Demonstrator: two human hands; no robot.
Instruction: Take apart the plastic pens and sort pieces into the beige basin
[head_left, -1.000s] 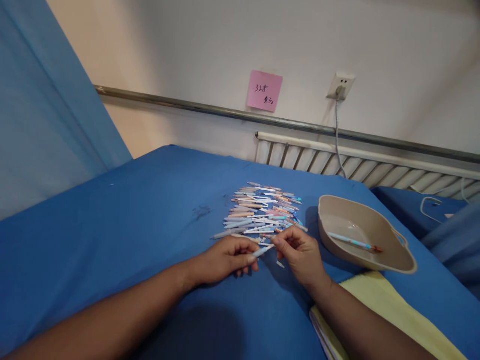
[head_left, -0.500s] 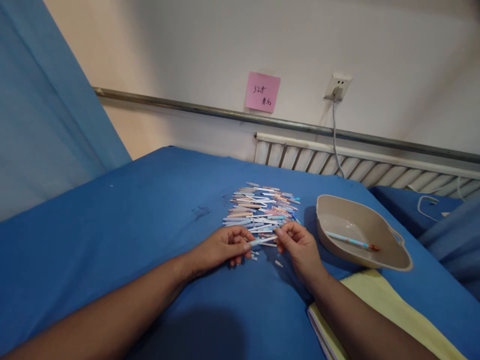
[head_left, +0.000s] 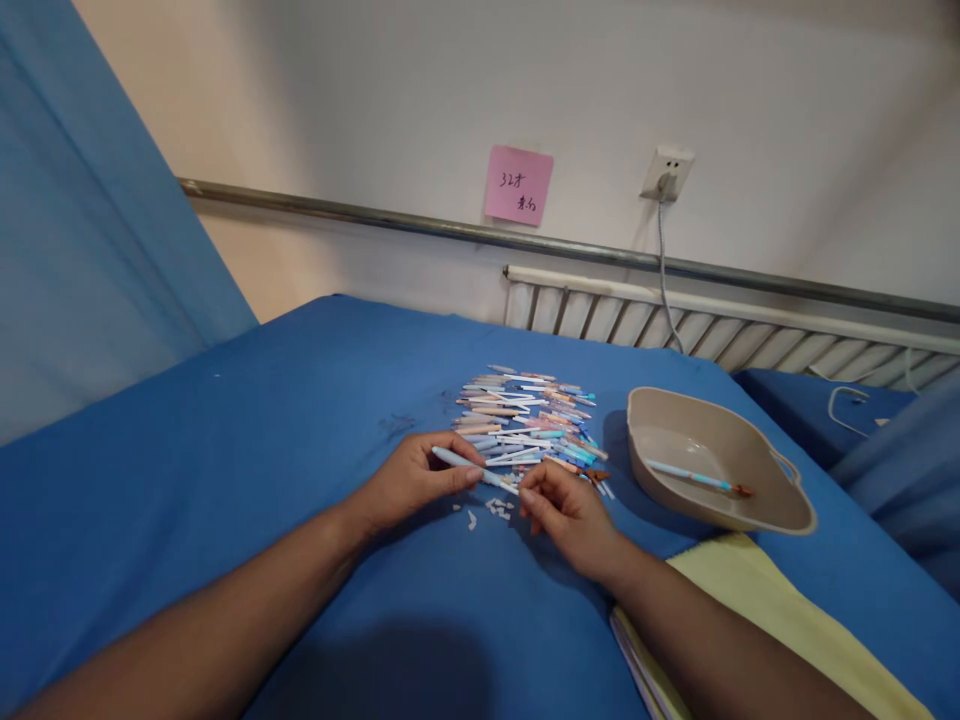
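Note:
My left hand pinches a pale blue pen between thumb and fingers, its rounded end sticking out past the hand at upper left. At the pen's other end, a thin white part reaches the curled fingertips of my right hand. How firmly those fingers hold it is partly hidden. Just below the pen, several small whitish pieces are scattered on the blue cloth. Behind my hands lies a wide pile of pens and white sticks, mostly side by side.
A beige basin to the right holds one light blue pen with a brown end. Folded yellow cloth lies under my right forearm. Beyond the table are a radiator, a metal rail and a plugged-in socket.
Both hands have shifted slightly left and the right one lower. The pen is tilted more, with its rounded end now showing above my left hand. More whitish pieces are visible below it.

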